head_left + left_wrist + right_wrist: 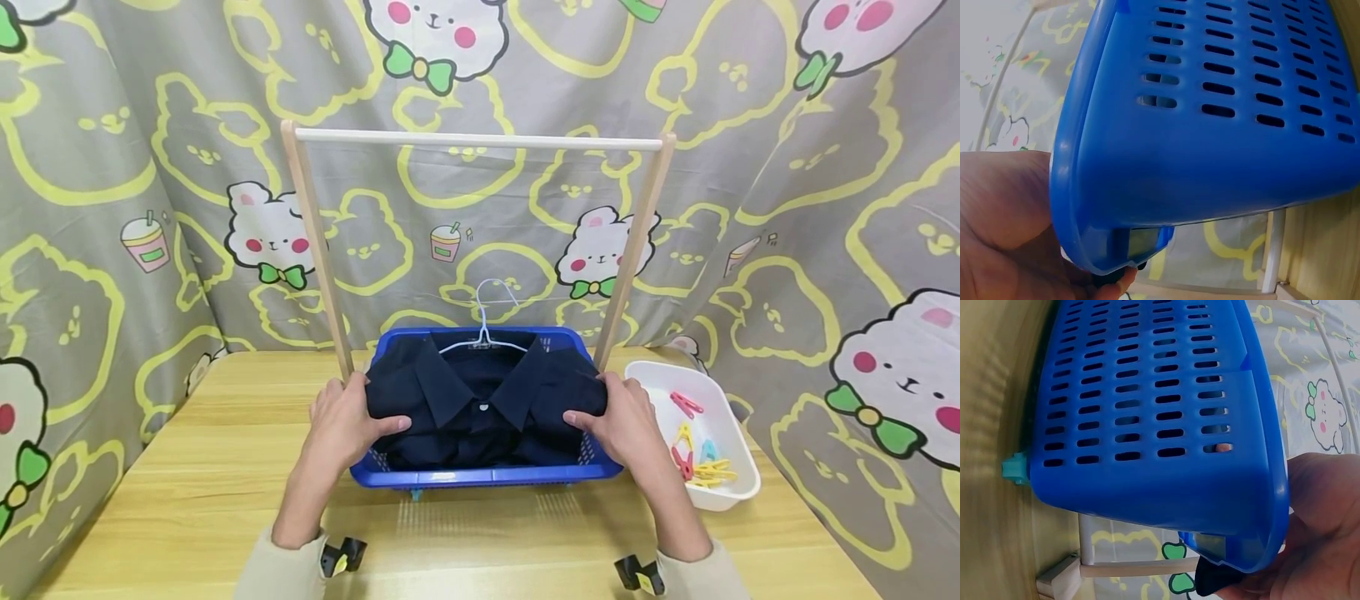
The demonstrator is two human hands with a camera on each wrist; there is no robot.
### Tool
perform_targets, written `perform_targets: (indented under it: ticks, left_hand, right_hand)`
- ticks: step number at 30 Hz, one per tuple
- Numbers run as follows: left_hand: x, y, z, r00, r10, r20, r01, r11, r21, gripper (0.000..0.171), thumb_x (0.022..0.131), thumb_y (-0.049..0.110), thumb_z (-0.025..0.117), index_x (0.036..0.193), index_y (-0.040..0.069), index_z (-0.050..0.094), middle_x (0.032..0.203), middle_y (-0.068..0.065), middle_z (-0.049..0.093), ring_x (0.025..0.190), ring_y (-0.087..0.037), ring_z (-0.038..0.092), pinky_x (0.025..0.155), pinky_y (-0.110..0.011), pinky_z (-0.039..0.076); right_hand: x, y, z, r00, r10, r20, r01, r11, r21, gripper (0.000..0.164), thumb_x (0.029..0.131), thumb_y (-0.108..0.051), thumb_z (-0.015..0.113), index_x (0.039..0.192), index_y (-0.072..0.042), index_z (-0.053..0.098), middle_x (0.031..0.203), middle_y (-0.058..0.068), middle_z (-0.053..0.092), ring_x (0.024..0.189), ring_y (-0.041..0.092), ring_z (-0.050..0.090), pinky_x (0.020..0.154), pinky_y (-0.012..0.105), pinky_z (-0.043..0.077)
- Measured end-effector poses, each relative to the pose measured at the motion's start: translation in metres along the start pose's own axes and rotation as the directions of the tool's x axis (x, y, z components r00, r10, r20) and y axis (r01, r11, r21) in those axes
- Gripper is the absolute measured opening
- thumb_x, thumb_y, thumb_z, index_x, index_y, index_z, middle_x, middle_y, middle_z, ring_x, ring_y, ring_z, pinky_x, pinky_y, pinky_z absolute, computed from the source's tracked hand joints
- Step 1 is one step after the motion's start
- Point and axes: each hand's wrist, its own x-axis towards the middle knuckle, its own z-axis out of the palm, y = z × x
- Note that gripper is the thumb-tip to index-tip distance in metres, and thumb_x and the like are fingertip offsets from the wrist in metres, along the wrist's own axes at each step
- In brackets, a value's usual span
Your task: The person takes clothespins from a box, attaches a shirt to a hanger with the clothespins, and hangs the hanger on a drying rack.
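A black collared shirt (442, 392) lies bunched in a blue plastic basket (487, 477), its collar facing up with one pale button. Inside the neck sits a white hanger (484, 333), hook standing upward. My left hand (341, 425) pinches the shirt's left-side shoulder, thumb on top. At the opposite shoulder, my right hand (628, 421) grips the cloth the same way. Both wrist views show the basket's slotted wall, with the left hand (1004, 219) and right hand (1329, 531) at its rim. Dark cloth (1213, 575) shows by the right fingertips, which are partly hidden.
Behind the basket rises a wooden rack with a white rod (480, 139). A white tray (738, 454) on the right holds several clothespins (712, 472) in red, yellow and blue. Everything stands on a wooden table (202, 458), with a patterned curtain (465, 108) around it.
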Motion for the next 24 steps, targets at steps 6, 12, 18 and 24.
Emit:
perform_targets:
  ticks: [6,12,18,24]
  left_hand:
    - [0.0019,0.0023,0.0034,0.999,-0.015,-0.030,0.015,1.000,-0.012,0.081,0.074,0.039,0.091,0.124,-0.012,0.052,0.112,-0.030,0.054,0.104,-0.044,0.049,0.089,-0.055,0.037]
    - [0.0041,0.0022,0.0035,1.000,-0.023,-0.004,0.023,0.998,-0.066,0.078,0.075,0.034,0.091,0.123,-0.012,0.050,0.113,-0.029,0.052,0.104,-0.042,0.048,0.090,-0.054,0.037]
    - [0.0058,0.0021,0.0034,0.999,-0.027,0.029,0.030,0.991,-0.128,0.076,0.077,0.029,0.090,0.124,-0.013,0.048,0.116,-0.029,0.049,0.105,-0.040,0.045,0.092,-0.053,0.038]
    - [0.0047,0.0044,0.0022,1.000,-0.031,0.006,0.031,0.985,-0.173,0.076,0.077,0.025,0.090,0.127,-0.013,0.047,0.121,-0.027,0.040,0.111,-0.041,0.036,0.096,-0.054,0.034]
  right_hand:
    - [0.0013,0.0012,-0.0005,0.999,-0.011,-0.034,0.014,0.996,0.087,0.062,0.096,-0.037,0.069,0.136,0.007,0.049,0.127,0.032,0.053,0.119,0.046,0.051,0.105,0.062,0.039]
    - [0.0022,0.0011,0.0014,0.980,-0.078,-0.184,0.102,0.986,0.130,0.036,0.103,-0.032,0.059,0.120,0.000,0.062,0.114,0.026,0.064,0.110,0.043,0.059,0.098,0.058,0.044]
    - [0.0030,0.0010,0.0047,0.970,-0.063,-0.234,0.102,0.982,0.156,0.029,0.101,-0.030,0.061,0.110,-0.002,0.064,0.108,0.023,0.067,0.105,0.041,0.062,0.093,0.055,0.046]
    - [0.0040,0.0005,0.0070,0.967,-0.045,-0.252,0.092,0.980,0.177,0.028,0.101,-0.030,0.063,0.106,-0.002,0.065,0.106,0.022,0.069,0.102,0.041,0.063,0.089,0.053,0.046]
